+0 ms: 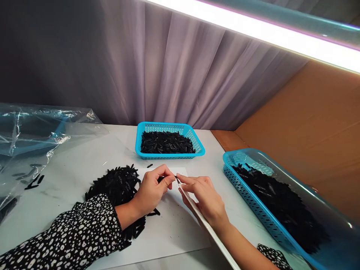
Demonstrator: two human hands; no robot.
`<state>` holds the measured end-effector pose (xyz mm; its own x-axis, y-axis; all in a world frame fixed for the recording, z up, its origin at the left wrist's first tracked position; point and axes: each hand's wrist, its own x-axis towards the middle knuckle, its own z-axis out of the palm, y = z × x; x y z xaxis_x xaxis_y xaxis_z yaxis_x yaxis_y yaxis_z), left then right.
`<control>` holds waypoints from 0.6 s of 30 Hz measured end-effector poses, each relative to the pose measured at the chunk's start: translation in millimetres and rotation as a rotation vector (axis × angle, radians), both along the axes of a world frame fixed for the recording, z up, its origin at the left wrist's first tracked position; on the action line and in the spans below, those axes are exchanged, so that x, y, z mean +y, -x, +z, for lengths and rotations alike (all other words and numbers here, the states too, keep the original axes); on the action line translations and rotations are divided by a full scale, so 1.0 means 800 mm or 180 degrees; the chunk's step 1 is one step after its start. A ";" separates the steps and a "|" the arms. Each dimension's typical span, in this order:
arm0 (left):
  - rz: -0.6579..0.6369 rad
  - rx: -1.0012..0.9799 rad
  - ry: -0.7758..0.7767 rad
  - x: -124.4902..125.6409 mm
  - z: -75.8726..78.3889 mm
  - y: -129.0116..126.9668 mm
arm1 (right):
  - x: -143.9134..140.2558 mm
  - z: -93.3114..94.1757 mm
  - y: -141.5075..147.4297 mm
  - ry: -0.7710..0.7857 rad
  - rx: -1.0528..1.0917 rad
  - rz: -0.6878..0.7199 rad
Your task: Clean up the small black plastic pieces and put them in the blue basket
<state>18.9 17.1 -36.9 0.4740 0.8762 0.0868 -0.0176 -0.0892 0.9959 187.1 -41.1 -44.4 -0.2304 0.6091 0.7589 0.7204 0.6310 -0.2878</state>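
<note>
A heap of small sticks (pixel 116 183) lay on the surface (pixel 84 165) left of the hands, one basket (pixel 168 139) behind them, another basket (pixel 270 202) to the right, plastic sheeting (pixel 30 138) far left.

Single head-mounted view: I look forward and down, close over my hands (pixel 180 191), across the white marble-patterned table (pixel 84 165) towards grey curtain (pixel 168 67).

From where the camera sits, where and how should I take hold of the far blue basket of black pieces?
Grip the far basket by its side rims, one hand on each short side. It sits flat on the table, apart from the loose pile and the hands, and its flared rim stands proud above the pieces, so fingers likely hook under without touching the load.
</note>
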 end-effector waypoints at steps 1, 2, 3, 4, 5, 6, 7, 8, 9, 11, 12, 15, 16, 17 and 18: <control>-0.0002 0.0010 0.0000 0.000 0.000 0.000 | 0.000 0.000 0.000 0.0007 0.0005 0.0004; -0.0004 0.0015 0.0008 0.000 0.000 0.000 | 0.000 0.000 0.000 0.0014 0.0008 0.0001; -0.0004 0.0017 0.0021 -0.001 0.000 0.001 | 0.000 0.000 0.000 0.0005 0.0012 -0.0004; -0.0001 0.0014 0.0031 0.000 0.000 0.001 | 0.000 0.000 0.000 -0.0003 -0.0011 0.0002; 0.0003 0.0009 0.0040 0.000 0.000 0.000 | 0.000 0.000 0.001 -0.0013 -0.0061 0.0009; 0.0011 0.0004 0.0038 0.000 -0.001 0.000 | 0.000 0.000 0.001 -0.0043 -0.0130 0.0000; 0.0021 -0.0001 0.0032 0.000 -0.001 0.000 | 0.000 0.001 0.002 -0.0089 -0.0223 -0.0020; 0.0026 -0.0005 0.0023 0.000 -0.001 0.000 | 0.000 0.001 0.003 -0.0149 -0.0342 -0.0039; 0.0023 -0.0005 0.0021 0.000 -0.001 -0.001 | 0.000 0.001 0.003 -0.0203 -0.0471 -0.0065; 0.0004 -0.0008 0.0030 -0.001 -0.001 -0.001 | 0.002 0.002 0.004 -0.0279 -0.0646 -0.0153; -0.0008 -0.0012 0.0037 -0.001 0.000 -0.001 | 0.002 0.001 0.003 -0.0282 -0.0665 -0.0216; 0.0009 -0.0024 0.0059 -0.003 0.000 0.000 | 0.004 -0.001 0.001 -0.0230 -0.0429 -0.0476; 0.0028 -0.0033 0.0061 -0.003 0.000 0.000 | 0.003 -0.002 0.000 -0.0209 -0.0263 -0.0531; 0.0052 -0.0038 0.0059 -0.004 0.000 0.000 | 0.002 -0.002 -0.001 -0.0163 -0.0067 -0.0548; 0.0077 -0.0039 0.0051 -0.004 0.000 0.001 | 0.000 -0.002 0.000 -0.0088 0.0141 -0.0530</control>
